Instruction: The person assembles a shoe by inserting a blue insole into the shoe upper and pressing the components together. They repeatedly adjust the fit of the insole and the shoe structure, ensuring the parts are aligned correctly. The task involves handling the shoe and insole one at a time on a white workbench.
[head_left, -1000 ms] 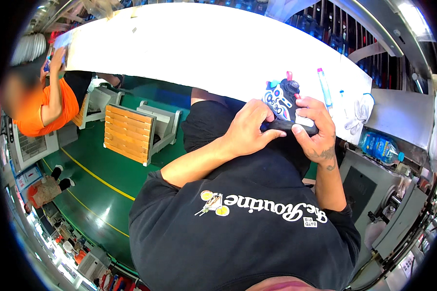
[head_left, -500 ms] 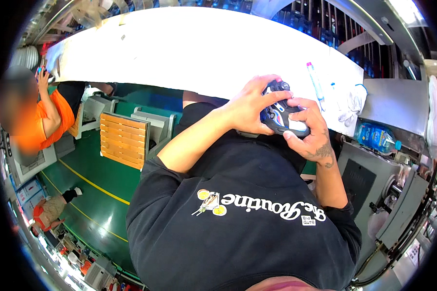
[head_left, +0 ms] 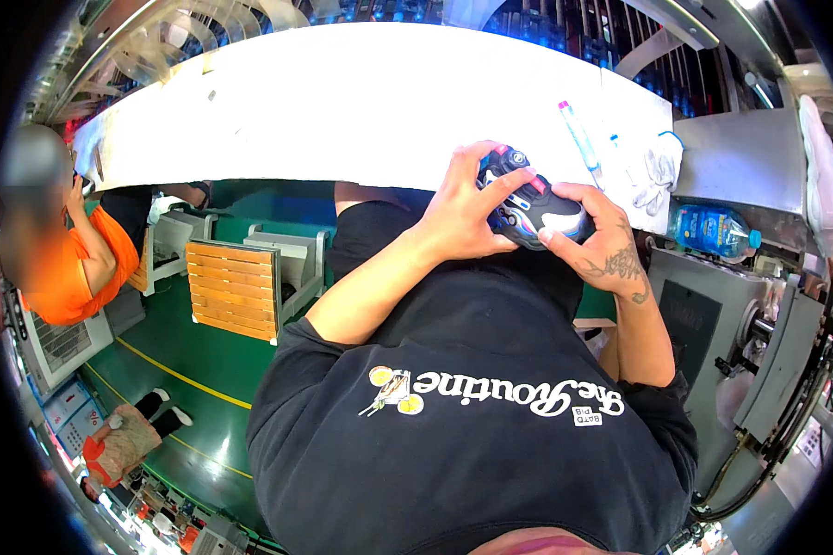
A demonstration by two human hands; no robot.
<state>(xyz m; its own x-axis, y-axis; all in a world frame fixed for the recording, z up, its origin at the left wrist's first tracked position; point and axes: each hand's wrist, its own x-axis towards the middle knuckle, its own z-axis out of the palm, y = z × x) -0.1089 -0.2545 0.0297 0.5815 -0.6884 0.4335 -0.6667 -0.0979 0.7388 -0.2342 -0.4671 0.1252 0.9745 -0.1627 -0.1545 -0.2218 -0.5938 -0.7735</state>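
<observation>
Gripping a black shoe [head_left: 544,209] firmly between left hand [head_left: 458,208] and right hand [head_left: 608,242], at two o'clock near the edge of the white table [head_left: 342,102], hiding part of its upper. Bleached by glare at twelve; striped yellow across the green floor [head_left: 194,412] at eight, then cut off in blackness.

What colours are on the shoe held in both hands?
Mostly black: the shoe has white, pinkish-red and blue accents, best seen in the head view.

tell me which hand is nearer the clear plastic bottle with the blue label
Right. The right hand holds the black-and-white shoe, left of the bottle; the left hand holds the shoe too, but farther left.
</observation>
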